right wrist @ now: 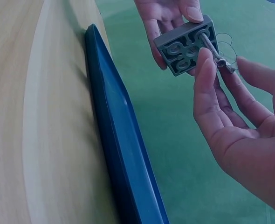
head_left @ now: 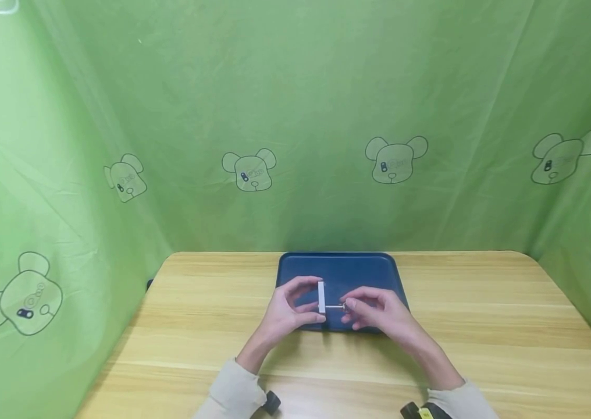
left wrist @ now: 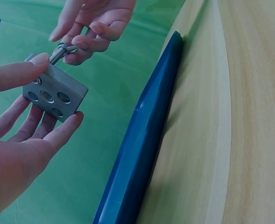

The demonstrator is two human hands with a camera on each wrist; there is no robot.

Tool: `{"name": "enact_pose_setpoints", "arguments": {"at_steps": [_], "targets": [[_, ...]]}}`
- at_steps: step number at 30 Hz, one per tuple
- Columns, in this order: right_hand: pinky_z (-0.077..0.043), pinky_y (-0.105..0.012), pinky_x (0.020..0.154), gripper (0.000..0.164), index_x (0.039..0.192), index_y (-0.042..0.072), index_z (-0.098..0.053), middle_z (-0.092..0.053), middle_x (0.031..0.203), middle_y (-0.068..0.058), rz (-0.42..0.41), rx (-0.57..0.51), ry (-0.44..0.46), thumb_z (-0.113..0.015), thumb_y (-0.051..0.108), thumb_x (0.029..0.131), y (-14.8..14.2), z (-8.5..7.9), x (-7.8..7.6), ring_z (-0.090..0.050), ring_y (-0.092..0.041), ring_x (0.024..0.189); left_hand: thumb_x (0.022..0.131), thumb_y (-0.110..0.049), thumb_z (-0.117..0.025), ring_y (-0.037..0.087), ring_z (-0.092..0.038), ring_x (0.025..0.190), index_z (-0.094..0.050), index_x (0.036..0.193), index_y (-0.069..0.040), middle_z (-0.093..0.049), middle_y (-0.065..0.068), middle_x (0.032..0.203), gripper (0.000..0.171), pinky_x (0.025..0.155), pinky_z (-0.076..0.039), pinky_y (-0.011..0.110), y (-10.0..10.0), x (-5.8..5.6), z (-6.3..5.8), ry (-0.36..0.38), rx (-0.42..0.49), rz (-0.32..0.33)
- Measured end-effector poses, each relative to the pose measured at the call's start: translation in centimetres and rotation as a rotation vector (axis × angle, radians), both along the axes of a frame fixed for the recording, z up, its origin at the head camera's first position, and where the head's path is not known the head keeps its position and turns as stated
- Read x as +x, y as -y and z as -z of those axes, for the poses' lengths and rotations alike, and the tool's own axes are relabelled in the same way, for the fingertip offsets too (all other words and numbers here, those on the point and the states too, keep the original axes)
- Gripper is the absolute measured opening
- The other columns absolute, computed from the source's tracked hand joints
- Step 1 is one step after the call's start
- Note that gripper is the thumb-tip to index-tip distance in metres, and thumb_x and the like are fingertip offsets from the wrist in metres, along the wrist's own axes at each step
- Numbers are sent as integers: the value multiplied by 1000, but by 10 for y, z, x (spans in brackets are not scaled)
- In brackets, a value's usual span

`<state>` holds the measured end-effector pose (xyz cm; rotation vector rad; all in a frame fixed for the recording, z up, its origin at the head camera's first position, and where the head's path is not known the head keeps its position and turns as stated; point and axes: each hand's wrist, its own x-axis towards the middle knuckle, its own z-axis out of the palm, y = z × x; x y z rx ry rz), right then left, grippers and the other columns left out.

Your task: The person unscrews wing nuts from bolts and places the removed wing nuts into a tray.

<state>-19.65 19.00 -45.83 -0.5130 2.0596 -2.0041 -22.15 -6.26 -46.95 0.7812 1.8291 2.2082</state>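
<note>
My left hand (head_left: 286, 308) holds a small grey metal block (left wrist: 56, 91) by its edges, thumb on one side and fingertips on the other. Several round holes pierce the block's flat face; the opposite face, seen in the right wrist view, is ribbed and recessed. A threaded wing screw (right wrist: 211, 45) stands in a corner hole, most of its shank outside the block. At its winged head, my right hand (head_left: 379, 311) has its curled fingers and thumb around the wings. Whether the thumb touches the head, I cannot tell. Both hands are raised above the blue tray (head_left: 337, 266).
The tray lies at the far edge of a light wooden table (head_left: 212, 326). Green curtains (head_left: 316, 87) with printed bear heads enclose the table behind and at both sides. Dark wrist cameras (head_left: 271, 402) sit at both cuffs.
</note>
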Motion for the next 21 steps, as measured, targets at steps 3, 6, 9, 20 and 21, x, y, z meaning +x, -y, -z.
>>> {"name": "enact_pose_setpoints", "arguments": {"at_steps": [3,6,9,20,21], "targets": [[-65,-51,84,38,123,-14,-61,-66,116,-32,0,-13,8,-59,20,106,0,1,-1,-74,-31,95,74,19,-78,38,-50,136,-57,136,5,-56,21,141,67,107,-54,47,0,0,0,2,-1,-1],[-63,-53,86,40,123,-16,-60,-63,119,-35,2,-19,10,-58,20,106,1,1,-1,-74,-30,96,74,19,-77,33,-52,135,-56,137,5,-57,18,140,68,107,-54,47,-1,0,0,6,-4,-1],[-65,-50,85,38,123,-15,-61,-63,119,-36,6,-15,1,-59,19,105,1,2,-1,-74,-30,97,74,19,-77,32,-52,135,-55,137,6,-58,17,140,68,107,-54,47,-1,0,0,6,-4,-1],[-64,-42,90,36,122,-11,-64,-62,121,-37,24,-2,36,-67,18,101,1,1,0,-73,-28,100,74,18,-78,32,-52,135,-57,136,3,-57,19,141,67,107,-54,46,0,1,-1,1,-1,-3],[-64,-42,91,37,122,-11,-64,-63,120,-36,23,-6,45,-67,18,100,1,1,0,-73,-29,101,74,18,-78,32,-52,135,-57,136,3,-57,19,141,67,107,-54,46,0,1,-1,1,1,-3]]}}
